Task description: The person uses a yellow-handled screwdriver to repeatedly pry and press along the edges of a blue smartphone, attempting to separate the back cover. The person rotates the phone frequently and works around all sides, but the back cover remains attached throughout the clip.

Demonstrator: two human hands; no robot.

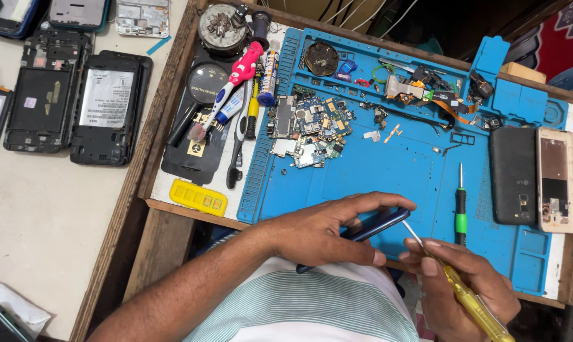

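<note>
Phone [378, 225], dark blue, slim, edge-on in left hand [321, 231], screwdriver [460, 291] tip touching.

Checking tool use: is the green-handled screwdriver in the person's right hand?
No: the right hand holds a yellow-handled screwdriver; the green-handled screwdriver lies on the blue mat.

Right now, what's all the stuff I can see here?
Work mat: one, blue, on the wooden tray.
Circuit boards: a pile, greenish, mat's left part.
Screwdriver: one, green and black, lying on the mat.
Phone back: one, black, mat's right side.
Phone frame: one, pale gold, far right.
Magnifier: one, black, left of mat.
Open phones: two, black, on the left table.
Left hand: holds a dark blue phone.
Right hand: holds a yellow screwdriver, tip at the phone.
</note>
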